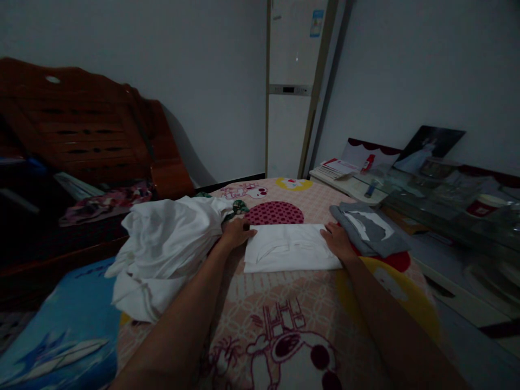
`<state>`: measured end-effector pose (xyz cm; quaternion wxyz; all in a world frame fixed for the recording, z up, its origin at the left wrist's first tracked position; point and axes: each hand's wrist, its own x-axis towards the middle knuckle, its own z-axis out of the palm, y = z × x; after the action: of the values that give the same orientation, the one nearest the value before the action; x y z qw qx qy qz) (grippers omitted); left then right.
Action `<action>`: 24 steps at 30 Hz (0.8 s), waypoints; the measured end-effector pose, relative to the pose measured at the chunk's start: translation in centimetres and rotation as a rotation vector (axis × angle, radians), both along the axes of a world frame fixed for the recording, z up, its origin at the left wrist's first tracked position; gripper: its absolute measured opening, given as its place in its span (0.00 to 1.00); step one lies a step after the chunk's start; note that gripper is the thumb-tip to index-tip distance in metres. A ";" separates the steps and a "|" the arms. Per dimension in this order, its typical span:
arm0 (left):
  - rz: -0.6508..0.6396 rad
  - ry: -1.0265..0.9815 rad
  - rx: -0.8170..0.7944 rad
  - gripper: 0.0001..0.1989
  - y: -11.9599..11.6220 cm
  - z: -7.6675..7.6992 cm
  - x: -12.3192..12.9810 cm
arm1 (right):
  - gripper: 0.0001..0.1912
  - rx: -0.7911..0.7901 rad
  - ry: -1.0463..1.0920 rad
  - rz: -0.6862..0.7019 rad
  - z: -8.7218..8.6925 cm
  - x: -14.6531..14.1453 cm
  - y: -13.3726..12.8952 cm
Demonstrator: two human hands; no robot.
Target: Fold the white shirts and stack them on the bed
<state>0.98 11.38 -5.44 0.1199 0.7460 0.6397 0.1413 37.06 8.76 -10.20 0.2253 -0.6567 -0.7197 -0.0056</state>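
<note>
A folded white shirt (290,249) lies flat on the patterned cloth in front of me, a curved neckline showing on its top layer. At its far left corner is my left hand (236,234), thumb and fingers closed on the edge. My right hand (339,242) grips the far right corner, thumb and fingertips on the fabric. Beside my left forearm sits a loose heap of white clothes (162,244), with a bit of dark green patterned fabric (239,207) behind it. A folded grey garment with a white print (371,228) lies just right of my right hand.
The pink patterned cloth (244,290) covers the surface. On the left stand a wooden bench (89,130) and a blue printed item (77,325). To the right is a glass-topped cabinet (439,200) with papers, a paper cup (483,205) and a photo (430,146).
</note>
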 end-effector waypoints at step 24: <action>0.122 0.243 0.081 0.28 -0.2 -1.1 1.2 | 0.12 -0.016 0.464 -0.145 0.9 -1.2 0.9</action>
<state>2.16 11.20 -6.52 0.0027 0.7215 0.6874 0.0827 35.84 9.66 -9.32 0.3781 -0.6923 -0.5996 0.1350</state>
